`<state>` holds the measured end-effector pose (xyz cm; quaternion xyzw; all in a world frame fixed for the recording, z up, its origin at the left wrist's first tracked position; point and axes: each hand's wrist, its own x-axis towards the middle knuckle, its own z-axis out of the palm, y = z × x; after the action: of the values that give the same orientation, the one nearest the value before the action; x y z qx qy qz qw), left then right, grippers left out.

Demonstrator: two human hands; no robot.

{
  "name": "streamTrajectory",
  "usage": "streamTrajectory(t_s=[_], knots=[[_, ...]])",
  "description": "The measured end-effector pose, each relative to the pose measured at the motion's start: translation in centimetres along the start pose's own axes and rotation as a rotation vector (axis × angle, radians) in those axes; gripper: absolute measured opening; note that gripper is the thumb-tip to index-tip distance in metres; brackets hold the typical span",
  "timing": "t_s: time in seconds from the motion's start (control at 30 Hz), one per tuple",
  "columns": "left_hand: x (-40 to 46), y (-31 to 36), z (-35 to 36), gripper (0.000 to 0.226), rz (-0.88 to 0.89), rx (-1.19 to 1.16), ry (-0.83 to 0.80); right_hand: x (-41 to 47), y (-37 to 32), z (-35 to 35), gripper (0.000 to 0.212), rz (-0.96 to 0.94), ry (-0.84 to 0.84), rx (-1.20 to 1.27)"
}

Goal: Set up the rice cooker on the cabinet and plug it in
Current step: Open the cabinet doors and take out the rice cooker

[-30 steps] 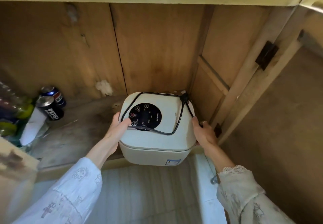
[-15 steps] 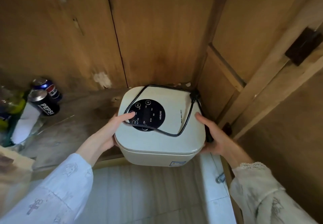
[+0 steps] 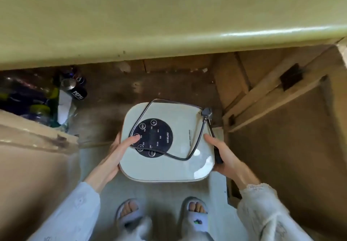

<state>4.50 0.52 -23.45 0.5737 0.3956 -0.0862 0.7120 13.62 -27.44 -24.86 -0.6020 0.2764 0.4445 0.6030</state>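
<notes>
The white square rice cooker [image 3: 180, 161] with a round black control panel is held in the air in front of the open lower cupboard, above my feet. My left hand [image 3: 117, 154] grips its left side, thumb on the panel. My right hand [image 3: 224, 158] grips its right side. A black power cord [image 3: 195, 146] lies looped over the lid, its plug [image 3: 206, 113] at the back right corner. The yellowish cabinet top [image 3: 169, 24] fills the upper part of the view.
Pepsi cans [image 3: 76, 90] and bottles [image 3: 37, 107] stand at the left inside the cupboard. The open wooden door [image 3: 291, 137] with a dark hinge is on the right. Another door edge [image 3: 37, 133] juts in at the left. Pale floor tiles and my slippers [image 3: 195, 216] lie below.
The rice cooker has come out of the cupboard toward me and up, both hands still on it. My view has risen, so the cabinet top now shows.
</notes>
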Motion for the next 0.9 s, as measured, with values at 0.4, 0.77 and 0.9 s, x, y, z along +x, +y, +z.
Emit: streamTrajectory(t_s=[0.4, 0.77, 0.9], knots=[[-24.2, 10.6, -2.3, 0.058, -0.114, -0.102, -0.016, -27.1, -4.8, 2.4, 0.05, 0.052, -0.066, -0.141], [-36.7, 22.3, -2.4, 0.04, 0.014, -0.167, -0.007, -41.9, -14.2, 4.9, 0.035, -0.11, -0.135, -0.253], [-37.5, 25.9, -2.5, 0.038, 0.079, -0.162, -0.03, -43.3, -17.7, 6.3, 0.027, -0.166, -0.189, -0.269]])
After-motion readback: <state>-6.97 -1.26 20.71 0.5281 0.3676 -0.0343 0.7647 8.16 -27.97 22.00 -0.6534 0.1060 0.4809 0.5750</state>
